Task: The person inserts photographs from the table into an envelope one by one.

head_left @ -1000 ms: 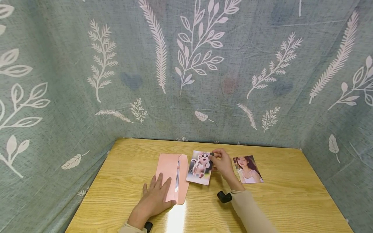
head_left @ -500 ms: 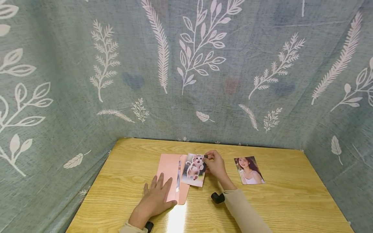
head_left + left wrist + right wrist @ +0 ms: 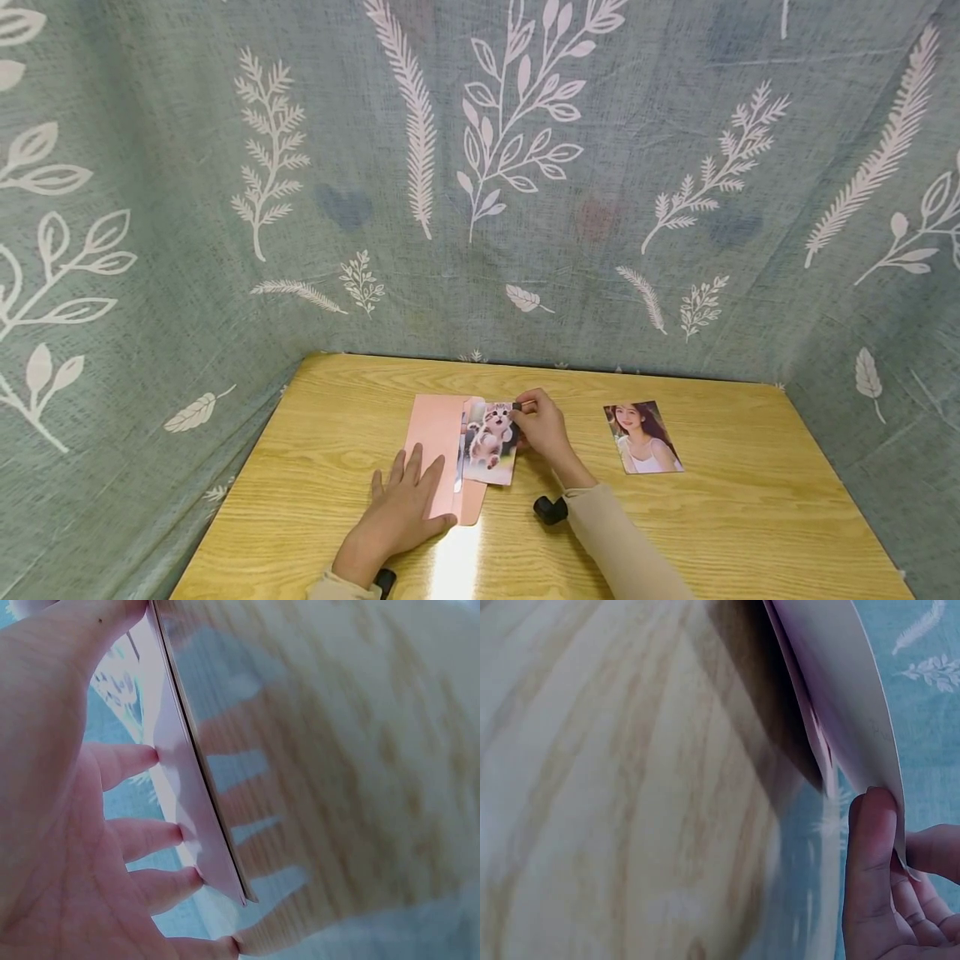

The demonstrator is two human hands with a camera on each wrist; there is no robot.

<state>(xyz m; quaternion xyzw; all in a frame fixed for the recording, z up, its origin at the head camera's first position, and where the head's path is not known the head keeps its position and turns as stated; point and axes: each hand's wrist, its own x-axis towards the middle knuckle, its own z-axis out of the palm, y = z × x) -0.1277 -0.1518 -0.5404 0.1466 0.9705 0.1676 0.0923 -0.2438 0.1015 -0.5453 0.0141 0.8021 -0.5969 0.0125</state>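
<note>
Head view, envelope: we see the envelope [image 3: 435, 421] on the tabletop [image 3: 742, 467], its long axis running near to far, its flap [image 3: 472, 504] spread to the right.
Head view, left hand: our left hand [image 3: 393, 512] lies on the envelope, fingers straight and splayed.
Head view, photo: the kitten photo [image 3: 489, 446] is over the flap, long axis nearly parallel to the envelope's, kitten's head pointing away from us; our right hand [image 3: 543, 429] pinches its far right corner.
Head view, step: we judge we are bringing the photo's long left edge to the envelope's mouth; the next move calls for lining it up squarely. Whether it has entered, we cannot tell.
Head view, portrait: the portrait [image 3: 643, 437] lies apart, to the right.
Left wrist view, fingertips: ours touch the envelope, uncurled.
Right wrist view, photo: our thumb and fingers grip its edge, raised above a pinkish layer.
</note>
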